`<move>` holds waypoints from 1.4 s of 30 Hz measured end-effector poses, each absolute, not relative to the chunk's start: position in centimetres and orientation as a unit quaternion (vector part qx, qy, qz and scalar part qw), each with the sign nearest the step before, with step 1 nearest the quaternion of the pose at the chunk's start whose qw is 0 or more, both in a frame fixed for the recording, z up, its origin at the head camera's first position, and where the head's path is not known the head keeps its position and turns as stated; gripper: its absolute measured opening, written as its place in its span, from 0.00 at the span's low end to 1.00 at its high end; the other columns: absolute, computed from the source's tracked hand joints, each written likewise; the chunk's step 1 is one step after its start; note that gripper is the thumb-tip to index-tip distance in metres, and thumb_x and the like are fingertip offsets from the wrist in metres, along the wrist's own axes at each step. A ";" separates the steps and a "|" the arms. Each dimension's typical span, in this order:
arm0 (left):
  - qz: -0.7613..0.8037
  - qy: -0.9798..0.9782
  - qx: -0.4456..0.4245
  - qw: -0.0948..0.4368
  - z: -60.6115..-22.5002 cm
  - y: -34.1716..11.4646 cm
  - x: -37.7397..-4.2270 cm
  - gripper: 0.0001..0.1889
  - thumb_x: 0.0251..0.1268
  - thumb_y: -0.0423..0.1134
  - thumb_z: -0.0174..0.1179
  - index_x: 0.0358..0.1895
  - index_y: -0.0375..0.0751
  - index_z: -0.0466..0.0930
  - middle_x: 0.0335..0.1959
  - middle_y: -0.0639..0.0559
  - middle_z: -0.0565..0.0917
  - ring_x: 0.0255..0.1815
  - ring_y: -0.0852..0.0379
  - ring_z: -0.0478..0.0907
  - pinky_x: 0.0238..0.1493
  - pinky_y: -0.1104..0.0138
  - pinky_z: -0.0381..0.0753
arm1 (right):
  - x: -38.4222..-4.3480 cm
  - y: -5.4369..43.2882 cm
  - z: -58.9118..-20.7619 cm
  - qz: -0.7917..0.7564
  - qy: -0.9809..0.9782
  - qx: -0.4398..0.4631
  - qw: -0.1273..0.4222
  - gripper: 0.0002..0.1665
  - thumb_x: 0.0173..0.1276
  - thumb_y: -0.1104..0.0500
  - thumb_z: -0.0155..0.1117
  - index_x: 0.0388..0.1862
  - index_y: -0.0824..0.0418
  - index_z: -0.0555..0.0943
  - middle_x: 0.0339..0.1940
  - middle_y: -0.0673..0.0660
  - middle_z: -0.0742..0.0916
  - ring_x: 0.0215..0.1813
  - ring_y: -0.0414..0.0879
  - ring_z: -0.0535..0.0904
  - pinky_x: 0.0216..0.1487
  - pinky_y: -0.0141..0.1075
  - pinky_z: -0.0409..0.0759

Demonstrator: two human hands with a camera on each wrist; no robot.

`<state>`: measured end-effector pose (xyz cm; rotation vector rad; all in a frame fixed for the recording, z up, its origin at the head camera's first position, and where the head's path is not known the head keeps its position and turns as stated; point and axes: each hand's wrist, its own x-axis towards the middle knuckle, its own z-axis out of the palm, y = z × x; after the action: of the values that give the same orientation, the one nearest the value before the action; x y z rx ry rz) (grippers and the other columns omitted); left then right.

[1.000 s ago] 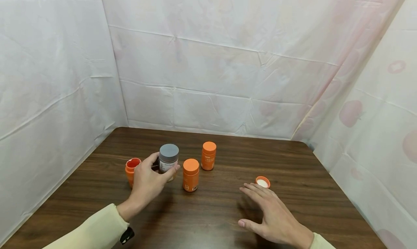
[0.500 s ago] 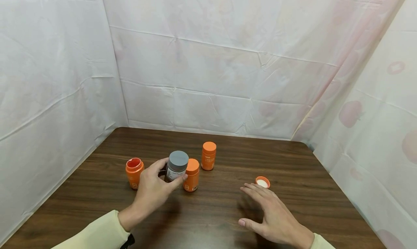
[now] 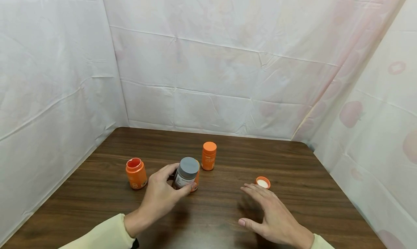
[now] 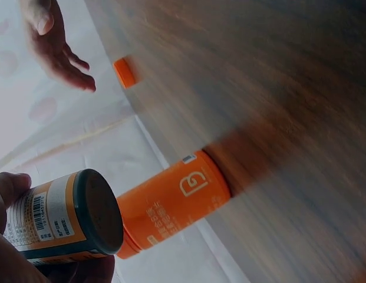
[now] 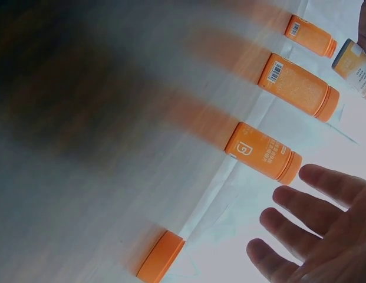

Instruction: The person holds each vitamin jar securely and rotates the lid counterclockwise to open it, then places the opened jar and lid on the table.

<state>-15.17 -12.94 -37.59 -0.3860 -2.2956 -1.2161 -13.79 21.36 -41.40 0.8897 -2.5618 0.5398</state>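
Observation:
My left hand (image 3: 159, 193) grips a pill bottle with a grey cap (image 3: 188, 169), slightly tilted and raised off the table. In the left wrist view its dark base and barcoded label (image 4: 50, 215) show. From the head, it overlaps a capped orange bottle (image 5: 297, 85) standing behind it; whether they touch I cannot tell. My right hand (image 3: 273, 214) hovers over the table, fingers extended and holding nothing. Just beyond its fingertips lies an orange cap (image 3: 262, 182), its white inside facing up.
An uncapped orange bottle (image 3: 136, 174) stands left of my left hand. Farther back stands another capped orange bottle (image 3: 209, 156). All are on a dark wooden table (image 3: 221, 205), with white sheeting (image 3: 208, 68) hung along its back and sides.
My left hand has carried the grey-capped bottle rightward and nearer to me, into line with the middle orange bottle. The uncapped bottle has come fully into view. My right hand stays put.

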 end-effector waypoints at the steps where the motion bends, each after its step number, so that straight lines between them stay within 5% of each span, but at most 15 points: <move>1: -0.450 -0.845 -0.145 0.252 -37.6 -12.8 -15.1 0.30 0.42 0.42 0.85 0.54 0.52 0.84 0.43 0.62 0.86 0.41 0.65 0.83 0.43 0.65 0.83 | -13.8 21.3 -41.4 0.193 -0.910 0.315 0.186 0.47 0.58 0.35 0.77 0.75 0.42 0.71 0.72 0.43 0.76 0.71 0.46 0.73 0.64 0.56 0.72; 18: -0.471 -0.832 -0.198 0.216 -38.5 -10.7 -14.3 0.29 0.42 0.38 0.85 0.51 0.58 0.84 0.42 0.66 0.83 0.41 0.64 0.81 0.39 0.68 0.83 | -13.4 21.1 -41.3 0.215 -0.908 0.307 0.187 0.48 0.58 0.36 0.78 0.76 0.38 0.69 0.71 0.39 0.75 0.70 0.44 0.73 0.60 0.54 0.76; 42: -0.420 -0.858 -0.248 0.164 -39.8 -9.1 -14.6 0.25 0.45 0.41 0.84 0.49 0.50 0.85 0.40 0.66 0.83 0.39 0.66 0.79 0.42 0.67 0.82 | -13.8 20.5 -40.9 0.263 -0.896 0.320 0.161 0.48 0.59 0.42 0.80 0.76 0.44 0.69 0.71 0.42 0.76 0.69 0.45 0.75 0.63 0.47 0.77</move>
<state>-14.56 -9.06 -39.83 -0.7061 -2.4454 -1.1977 -13.79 20.45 -40.88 0.9143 -2.5567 0.7511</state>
